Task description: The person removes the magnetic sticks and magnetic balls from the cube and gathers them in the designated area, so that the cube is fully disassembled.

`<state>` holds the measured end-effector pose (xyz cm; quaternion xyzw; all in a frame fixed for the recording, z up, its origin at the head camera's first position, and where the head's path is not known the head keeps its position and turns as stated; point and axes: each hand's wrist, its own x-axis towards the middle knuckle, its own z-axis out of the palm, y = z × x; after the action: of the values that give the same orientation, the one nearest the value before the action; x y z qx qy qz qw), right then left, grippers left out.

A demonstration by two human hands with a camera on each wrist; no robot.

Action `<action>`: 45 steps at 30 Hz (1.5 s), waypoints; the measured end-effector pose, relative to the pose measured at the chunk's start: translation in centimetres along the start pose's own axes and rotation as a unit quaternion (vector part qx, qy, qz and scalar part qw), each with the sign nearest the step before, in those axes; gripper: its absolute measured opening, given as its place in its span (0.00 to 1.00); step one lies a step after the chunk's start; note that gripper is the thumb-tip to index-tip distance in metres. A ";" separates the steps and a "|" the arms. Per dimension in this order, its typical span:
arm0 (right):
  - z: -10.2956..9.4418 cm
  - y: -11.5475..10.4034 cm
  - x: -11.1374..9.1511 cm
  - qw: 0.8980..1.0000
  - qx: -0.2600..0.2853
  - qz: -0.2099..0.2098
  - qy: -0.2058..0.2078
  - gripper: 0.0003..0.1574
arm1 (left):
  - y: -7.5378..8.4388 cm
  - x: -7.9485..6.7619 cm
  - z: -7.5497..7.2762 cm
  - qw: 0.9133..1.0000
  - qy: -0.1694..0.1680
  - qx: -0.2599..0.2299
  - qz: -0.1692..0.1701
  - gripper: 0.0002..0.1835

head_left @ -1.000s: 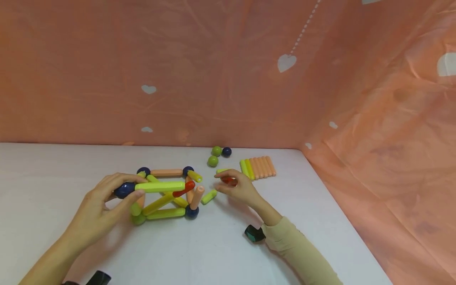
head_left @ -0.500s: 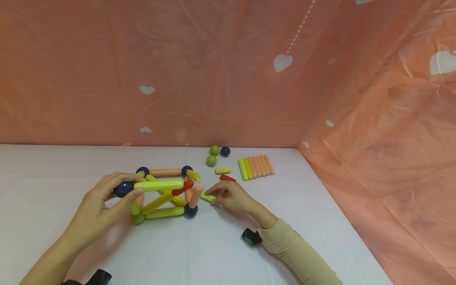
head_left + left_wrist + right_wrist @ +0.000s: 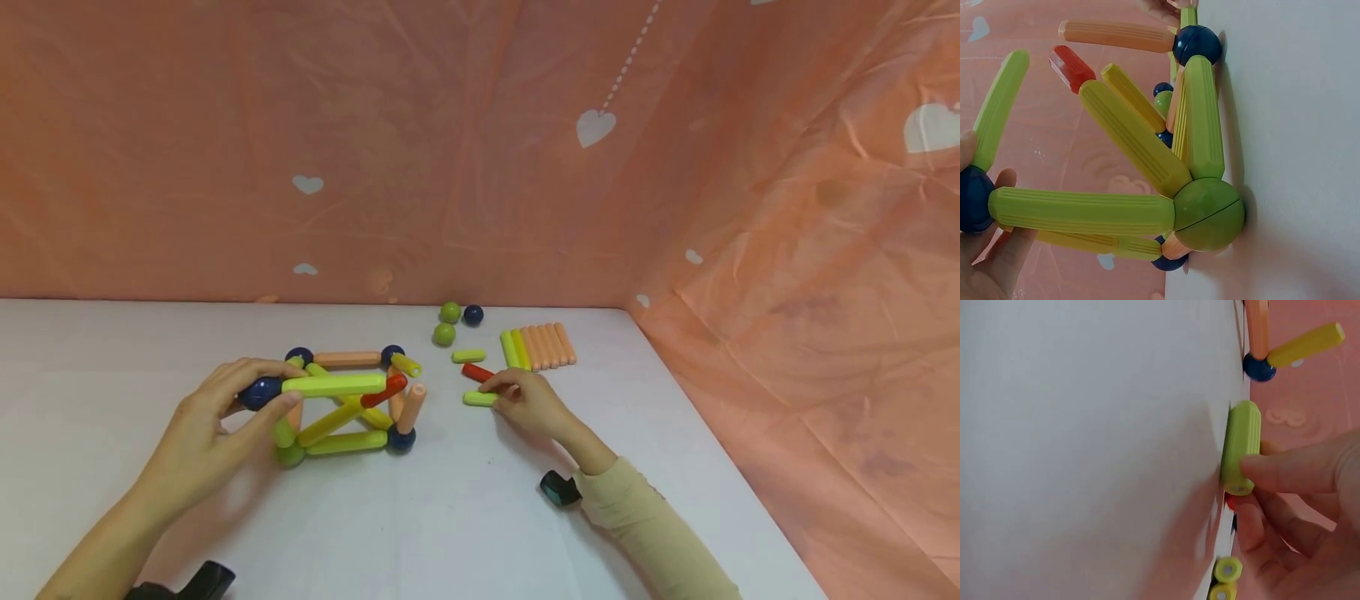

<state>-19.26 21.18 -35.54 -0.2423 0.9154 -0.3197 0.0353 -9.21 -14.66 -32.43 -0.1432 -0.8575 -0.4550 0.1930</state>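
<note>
My left hand grips a navy ball at the raised corner of a frame of magnetic rods and balls. A long green rod sticks out from that ball to the right. In the left wrist view, another green rod joins the held ball to a green ball at table level. A yellow rod slants from the green ball and ends in a short red rod. My right hand pinches a short green rod between thumb and fingers, low at the tabletop.
Beside the right hand lie a red rod and another short green rod. A row of peach rods with green and yellow ones lies behind. Two green balls and a navy ball sit near the back edge.
My right hand came down to the short green rod beside the frame, took hold of it, and carried it right, to just in front of the red rod. The left hand stays on the navy ball.
</note>
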 end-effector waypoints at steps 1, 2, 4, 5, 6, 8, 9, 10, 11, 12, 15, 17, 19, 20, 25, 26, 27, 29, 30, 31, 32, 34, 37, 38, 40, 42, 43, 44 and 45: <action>0.0 0.1 0.1 1.000 0.001 0.003 0.006 0.14 | 0.0 0.0 0.0 1.000 0.000 0.000 0.000 0.13; -0.1 0.3 0.2 1.000 -0.001 0.002 0.012 0.13 | 0.0 0.0 0.0 1.000 0.001 -0.001 0.001 0.13; -0.1 0.5 0.5 1.000 0.000 0.002 0.020 0.13 | 0.0 0.0 0.0 1.000 0.001 -0.002 0.005 0.13; -0.1 0.6 0.7 1.000 0.000 0.004 0.024 0.13 | 0.0 0.0 0.0 1.000 0.001 -0.004 0.006 0.13; -0.1 0.6 0.8 1.000 0.001 0.008 0.027 0.13 | 0.1 0.0 0.0 1.000 0.002 -0.005 0.008 0.14; -0.1 0.7 1.2 0.999 0.002 0.017 0.028 0.13 | 0.1 0.0 0.1 1.000 0.003 -0.006 0.010 0.14; -0.1 0.8 1.4 0.999 0.003 0.020 0.028 0.13 | 0.1 0.0 0.1 1.000 0.003 -0.007 0.011 0.14; -0.1 0.8 1.6 0.999 0.004 0.026 0.029 0.13 | 0.1 0.0 0.1 1.000 0.002 -0.007 0.010 0.14; -0.1 0.8 1.8 0.999 0.007 0.032 0.030 0.13 | 0.1 0.0 0.1 1.000 0.002 -0.007 0.010 0.14; -0.1 0.7 2.0 0.999 0.009 0.038 0.030 0.13 | 0.1 0.0 0.1 1.000 0.002 -0.006 0.009 0.14; 0.0 0.7 2.6 0.998 0.011 0.052 0.033 0.12 | 0.1 -0.1 0.0 1.000 0.000 -0.005 0.007 0.14; 0.0 0.7 2.9 0.997 0.011 0.063 0.035 0.11 | 0.0 -0.1 0.0 1.000 -0.001 -0.004 0.005 0.14; 0.1 0.7 3.1 0.997 0.007 0.068 0.035 0.11 | 0.0 -0.1 0.0 1.000 -0.002 -0.004 0.004 0.14; 0.1 0.7 3.2 0.997 0.005 0.068 0.036 0.11 | 0.0 -0.1 0.0 1.000 -0.003 -0.004 0.004 0.14; 0.2 0.5 3.2 0.996 -0.015 0.063 0.053 0.11 | 0.0 -0.1 0.0 1.000 -0.004 0.000 -0.001 0.14; 0.2 0.3 3.1 0.996 -0.019 0.061 0.060 0.11 | 0.0 -0.1 0.0 1.000 -0.004 0.000 -0.002 0.14; 0.3 0.1 3.0 0.996 -0.021 0.057 0.067 0.11 | 0.0 -0.2 0.0 1.000 -0.005 0.001 -0.003 0.14; 0.3 -0.5 2.7 0.997 -0.006 0.039 0.069 0.12 | 0.0 -0.2 -0.1 1.000 -0.007 0.002 -0.006 0.14; 0.4 -0.9 2.5 0.998 0.008 0.025 0.065 0.13 | 0.0 -0.2 -0.1 1.000 -0.007 0.002 -0.007 0.14; 0.5 -1.2 2.4 0.998 0.026 0.007 0.055 0.14 | 0.0 -0.1 -0.1 1.000 -0.007 0.003 -0.007 0.14; 0.5 -1.7 2.2 0.998 0.047 -0.012 0.039 0.15 | 0.0 -0.1 -0.1 1.000 -0.006 0.003 -0.006 0.14; 0.7 -2.4 2.0 0.994 0.092 -0.051 -0.007 0.18 | 0.0 -0.1 -0.1 1.000 -0.004 0.002 -0.003 0.14; 1.3 -3.2 1.9 0.984 0.141 -0.083 -0.074 0.21 | 0.1 0.0 -0.1 1.000 -0.002 0.000 0.003 0.14; 1.5 -3.4 1.9 0.980 0.151 -0.087 -0.091 0.21 | 0.0 0.0 -0.1 1.000 -0.001 -0.001 0.004 0.14; 2.1 -3.8 2.0 0.976 0.165 -0.087 -0.113 0.22 | 0.0 0.0 -0.1 1.000 -0.001 -0.003 0.005 0.14; 2.6 -4.3 1.9 0.973 0.174 -0.084 -0.127 0.22 | 0.0 0.0 0.0 1.000 0.000 -0.003 0.004 0.14; 2.8 -4.5 1.9 0.972 0.176 -0.081 -0.131 0.21 | 0.0 0.0 0.0 1.000 0.000 -0.004 0.004 0.14; 3.1 -4.8 1.9 0.972 0.177 -0.081 -0.135 0.21 | 0.0 0.0 0.0 1.000 0.000 -0.004 0.003 0.14; 3.4 -5.0 1.9 0.972 0.177 -0.077 -0.137 0.20 | 0.0 0.0 0.0 1.000 0.000 -0.003 0.003 0.14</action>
<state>-18.07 14.96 -35.09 -0.3433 0.8091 -0.4426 0.1778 -9.16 -14.66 -32.45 -0.1464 -0.8555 -0.4573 0.1940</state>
